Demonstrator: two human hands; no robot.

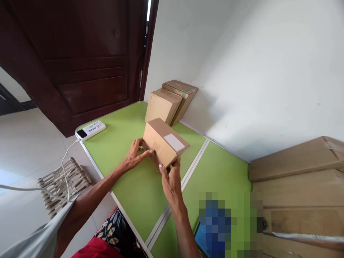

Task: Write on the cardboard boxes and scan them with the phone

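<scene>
A brown cardboard box (pixel 157 147) with a white label on its top face is held tilted over the green folding table (pixel 126 139). At its left end, my left hand (pixel 135 154) grips it, the thumb laid on the near side and the fingers partly hidden. My right hand (pixel 171 179) holds the lower right corner, thumb on the near side and fingers round the end. Just behind the held box, two more cardboard boxes (pixel 163 105) lean against the wall.
A white power bank (pixel 92 129) with a cable lies at the table's left corner. Several cardboard boxes (pixel 298 188) are stacked on the right. Near the front, a blue thing (pixel 215 225) is blurred by pixels. A woven stool (pixel 64 184) stands at left, below a dark door (pixel 91 57).
</scene>
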